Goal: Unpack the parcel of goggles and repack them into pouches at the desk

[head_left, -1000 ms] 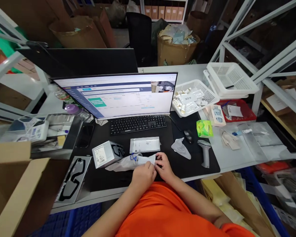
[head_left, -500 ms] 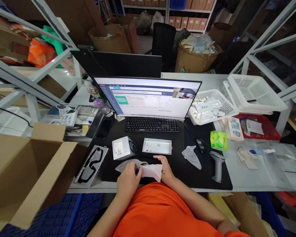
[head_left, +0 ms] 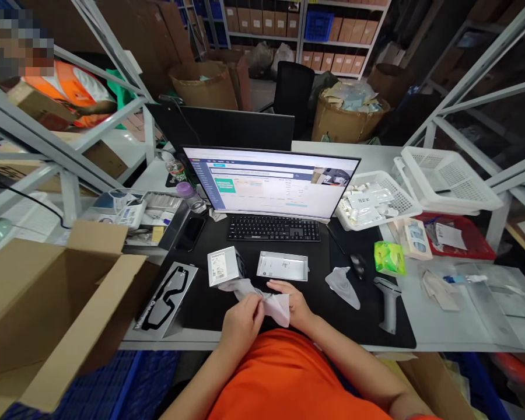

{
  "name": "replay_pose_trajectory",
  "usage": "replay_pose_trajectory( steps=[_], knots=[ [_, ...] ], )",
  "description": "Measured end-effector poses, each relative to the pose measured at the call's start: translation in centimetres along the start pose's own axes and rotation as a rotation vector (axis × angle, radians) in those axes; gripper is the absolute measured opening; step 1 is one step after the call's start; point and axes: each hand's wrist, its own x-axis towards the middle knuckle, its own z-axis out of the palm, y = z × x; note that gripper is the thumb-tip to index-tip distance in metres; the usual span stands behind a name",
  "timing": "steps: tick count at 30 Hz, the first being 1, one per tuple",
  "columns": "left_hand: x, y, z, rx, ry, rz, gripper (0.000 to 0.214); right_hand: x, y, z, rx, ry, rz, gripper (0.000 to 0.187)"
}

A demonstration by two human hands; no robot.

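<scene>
A thin white wrapping (head_left: 277, 307), perhaps a soft pouch, is stretched between my two hands above the black desk mat. My left hand (head_left: 244, 319) pinches its middle with closed fingers. My right hand (head_left: 298, 304) grips its right end, the index finger reaching out along the top. A greyish, crumpled part trails left from the wrapping, and what it contains, if anything, is hidden. Just beyond my left hand stands a small white box (head_left: 223, 266) with a printed label. A shallow open silver box (head_left: 282, 266) lies past my right hand.
A box with a goggle-like outline (head_left: 164, 300) stands left, beside an open carton (head_left: 35, 286). Ahead are a keyboard (head_left: 273, 228) and monitor (head_left: 275, 181). Rightward lie a pale pouch (head_left: 343, 286), mouse (head_left: 357, 266), scanner (head_left: 389, 303) and green packet (head_left: 389, 258). Another person (head_left: 70, 87) holds a carton.
My left hand has turned and shifted right along the wrapping, nearer my right hand. The view has tilted up slightly, and more of the other person shows at the upper left.
</scene>
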Motion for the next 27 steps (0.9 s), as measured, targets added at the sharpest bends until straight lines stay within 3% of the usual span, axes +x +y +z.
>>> replay_pose_trajectory(
  steps=[3, 8, 11, 13, 16, 18, 21, 24, 27],
  knots=[
    [0.2, 0.0, -0.6, -0.041, 0.124, -0.176, 0.031, -0.3, -1.4, -0.6, 0.039, 0.059, 0.027, 0.026],
    [0.5, 1.4, -1.7, -0.204, 0.197, 0.02, 0.028, -0.3, -3.7, 0.2, 0.148, 0.13, 0.186, 0.036],
    [0.6, 2.2, -2.3, -0.247, 0.213, 0.121, 0.025, 0.6, -4.4, 1.4, 0.077, 0.175, 0.115, 0.033],
    [0.5, 2.3, -2.5, -0.286, 0.174, 0.138, 0.025, 1.4, -4.7, 1.8, 0.042, 0.143, 0.04, 0.023],
    [0.2, 1.9, -2.9, -0.347, 0.102, 0.06, 0.026, 2.5, -5.2, 1.4, 0.071, 0.04, 0.047, 0.021],
    [-0.2, 1.6, -3.3, -0.282, 0.099, -0.054, 0.025, 2.9, -5.6, 0.7, 0.069, 0.047, 0.081, 0.021],
    [-0.6, 1.7, -3.7, -0.049, 0.078, -0.18, 0.018, 3.3, -6.3, -0.4, 0.075, 0.16, 0.162, 0.018],
    [-0.7, 2.0, -3.7, 0.069, 0.008, -0.165, 0.02, 3.4, -7.3, -0.8, 0.091, 0.183, 0.229, 0.019],
    [-0.7, 2.3, -3.4, 0.107, 0.039, -0.101, 0.025, 3.4, -8.3, -0.6, -0.027, 0.158, 0.272, 0.021]
  ],
)
